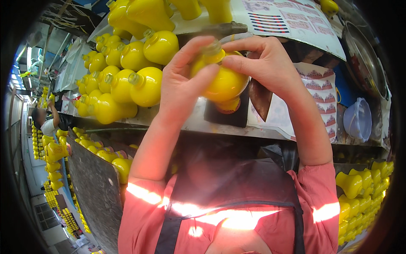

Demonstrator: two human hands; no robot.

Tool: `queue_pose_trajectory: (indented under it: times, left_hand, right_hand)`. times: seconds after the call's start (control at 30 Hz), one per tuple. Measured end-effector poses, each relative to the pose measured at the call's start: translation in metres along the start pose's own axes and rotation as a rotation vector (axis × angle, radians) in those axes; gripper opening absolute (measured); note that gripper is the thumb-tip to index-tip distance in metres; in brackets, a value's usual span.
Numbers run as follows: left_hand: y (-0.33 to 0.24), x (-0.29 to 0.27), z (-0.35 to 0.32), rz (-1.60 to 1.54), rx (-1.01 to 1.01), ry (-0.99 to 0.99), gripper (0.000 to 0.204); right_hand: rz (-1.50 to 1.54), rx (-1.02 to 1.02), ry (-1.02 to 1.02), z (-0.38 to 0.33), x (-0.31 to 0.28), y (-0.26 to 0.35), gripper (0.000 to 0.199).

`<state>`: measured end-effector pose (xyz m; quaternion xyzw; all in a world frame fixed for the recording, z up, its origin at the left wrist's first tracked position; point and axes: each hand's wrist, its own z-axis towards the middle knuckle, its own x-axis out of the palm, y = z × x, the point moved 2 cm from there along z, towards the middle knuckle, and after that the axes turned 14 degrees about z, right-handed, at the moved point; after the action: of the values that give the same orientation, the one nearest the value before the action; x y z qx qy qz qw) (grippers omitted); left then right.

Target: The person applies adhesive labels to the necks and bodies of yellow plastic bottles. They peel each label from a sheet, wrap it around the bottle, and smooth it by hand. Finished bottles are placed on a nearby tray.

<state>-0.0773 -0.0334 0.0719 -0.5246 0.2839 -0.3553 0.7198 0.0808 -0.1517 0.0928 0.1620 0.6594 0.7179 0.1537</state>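
Left hand (184, 76) and right hand (268, 61) both grip a glossy yellow, round-bellied bottle (226, 84) at twelve o'clock, above the grey table (188, 116). Beyond, similar yellow bottles (146, 86) crowd ten o'clock; a pale-blue plastic bucket (357, 120) sits at three.

Landmark: held bottle (226, 84). Left of it: left hand (182, 76), then packed yellow bottles (146, 86), obstacle. Right of it: right hand (270, 63), then low passage over flat printed sheets (321, 101); bucket (357, 120) obstructing farther right. Near side of it: black block (216, 117), then open passage above worktop (186, 120) edge, between forearms (156, 144).
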Motion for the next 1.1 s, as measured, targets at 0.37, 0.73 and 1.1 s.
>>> queue_pose_trajectory:
  times: [0.37,0.73,1.1]
  left_hand:
    - [0.002,0.002,-0.001,0.087,-0.016,-0.013,0.052]
    - [-0.016,0.004,0.009,0.116,-0.022,-0.128,0.024]
    - [-0.025,0.002,0.019,0.232,-0.035,-0.119,0.019]
  right_hand:
    - [-0.046,0.025,0.000,-0.002,-0.003,0.004,0.040]
    - [-0.246,-0.441,-0.189,-0.031,0.012,0.004,0.023]
    - [-0.233,-0.495,-0.113,-0.038,0.009,-0.011,0.020]
